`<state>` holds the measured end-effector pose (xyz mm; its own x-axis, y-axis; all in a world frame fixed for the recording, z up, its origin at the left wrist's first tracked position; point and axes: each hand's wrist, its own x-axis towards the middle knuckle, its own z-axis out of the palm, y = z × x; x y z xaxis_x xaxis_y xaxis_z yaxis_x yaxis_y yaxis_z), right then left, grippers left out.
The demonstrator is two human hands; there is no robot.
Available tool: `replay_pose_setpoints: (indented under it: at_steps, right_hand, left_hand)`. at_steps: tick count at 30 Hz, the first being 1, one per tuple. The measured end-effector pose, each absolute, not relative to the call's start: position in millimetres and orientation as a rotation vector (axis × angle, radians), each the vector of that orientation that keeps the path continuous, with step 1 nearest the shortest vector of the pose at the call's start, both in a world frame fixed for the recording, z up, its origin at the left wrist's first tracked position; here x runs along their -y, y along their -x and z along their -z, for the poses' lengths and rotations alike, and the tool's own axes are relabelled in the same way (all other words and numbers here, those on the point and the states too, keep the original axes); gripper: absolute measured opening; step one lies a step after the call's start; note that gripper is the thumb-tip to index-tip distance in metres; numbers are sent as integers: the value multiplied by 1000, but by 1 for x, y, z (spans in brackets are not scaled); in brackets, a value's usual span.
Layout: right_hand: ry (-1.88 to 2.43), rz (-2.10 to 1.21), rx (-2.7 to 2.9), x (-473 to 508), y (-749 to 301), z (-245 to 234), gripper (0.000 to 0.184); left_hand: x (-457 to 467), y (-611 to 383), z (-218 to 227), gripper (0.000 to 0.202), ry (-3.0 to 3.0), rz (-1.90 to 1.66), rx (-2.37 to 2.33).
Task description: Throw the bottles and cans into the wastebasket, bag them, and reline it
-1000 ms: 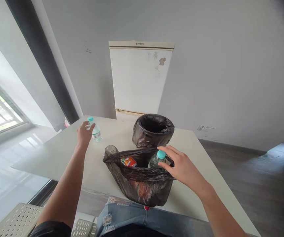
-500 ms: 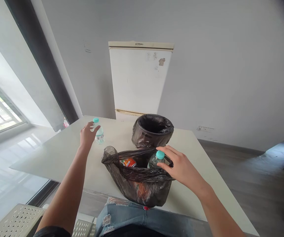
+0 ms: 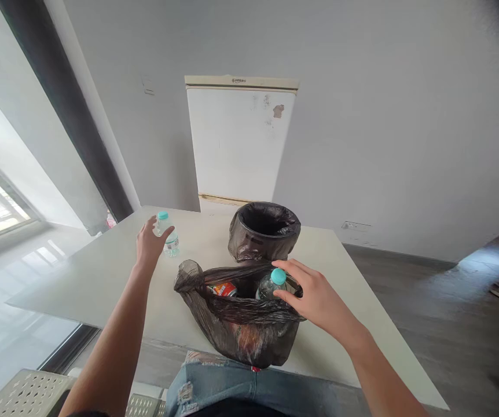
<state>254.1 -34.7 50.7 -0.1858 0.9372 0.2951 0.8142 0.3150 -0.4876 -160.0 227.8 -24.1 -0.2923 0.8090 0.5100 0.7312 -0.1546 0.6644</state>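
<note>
My left hand [image 3: 149,242] is raised over the table with thumb and fingers apart in a C shape, in front of a clear plastic bottle [image 3: 172,245] with a teal cap. That bottle stands upright on the table. My right hand [image 3: 314,289] is curved, thumb and fingers apart, around the top of a second teal-capped bottle [image 3: 271,285]; whether it touches the bottle I cannot tell. This bottle stands inside an open black plastic bag [image 3: 253,339] near the table's front edge. A red and orange can [image 3: 224,289] lies in the same bag.
Behind the bag, a bin lined with a black bag [image 3: 260,246] stands on the pale table [image 3: 102,289]. Beyond the table is a white refrigerator [image 3: 236,145] against the grey wall. A perforated beige stool [image 3: 28,394] is at the lower left, with a window farther left.
The view has shifted slightly, moving the scene a little left. Both hands keep nearly the same place and shape beside their bottles.
</note>
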Motion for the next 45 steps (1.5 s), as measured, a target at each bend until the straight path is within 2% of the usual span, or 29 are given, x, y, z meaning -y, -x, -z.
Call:
replay_pose_setpoints:
  at_steps: [2, 4, 8, 14, 16, 18, 21, 24, 28, 33, 35, 39, 42, 45]
  right_hand:
    - [1548, -288, 2033, 34, -254, -49, 43]
    - [1543, -276, 2021, 32, -253, -46, 43]
    - [1511, -283, 1991, 32, -251, -42, 42]
    - [1505, -290, 1968, 32, -251, -42, 42]
    - [1508, -287, 1970, 32, -252, -41, 41]
    - [1504, -283, 1975, 32, -252, -41, 41]
    - [1498, -296, 1981, 32, -252, -40, 41]
    - [1490, -315, 1985, 33, -251, -39, 40]
    - [1495, -335, 1979, 33, -250, -39, 40]
    - [1492, -364, 1976, 32, -249, -39, 40]
    - [1499, -361, 1974, 32, -249, -40, 39]
    - [1500, -344, 1968, 33, -248, -40, 38]
    - [1484, -336, 1967, 33, -248, -39, 39]
    - [1470, -341, 1963, 33, -248, -37, 39]
  left_hand:
    - [-214, 150, 17, 58, -1766, -1584, -1951]
    - [-190, 133, 8, 41, -1704, -1789, -1853]
    - [-131, 86, -13, 28, -1840, -2082, -1716]
    - [-98, 58, -22, 32, -1986, -2081, -1759]
    - [-105, 66, -16, 45, -1960, -2006, -1837]
    - [-119, 80, -6, 58, -2045, -1778, -1816]
    - [-145, 108, 17, 46, -2263, -1241, -1582]
    - [-166, 132, 38, 58, -2376, -869, -1587]
    - [-184, 134, 49, 85, -2643, -620, -1504]
    - [-208, 106, 60, 87, -2643, -381, -1333]
    - [-215, 101, 68, 88, -2583, -351, -1414]
    - [-216, 106, 83, 70, -2486, -489, -1639]
    - [-214, 117, 88, 61, -2375, -644, -1799]
    - [-217, 128, 92, 60, -2074, -960, -1922]
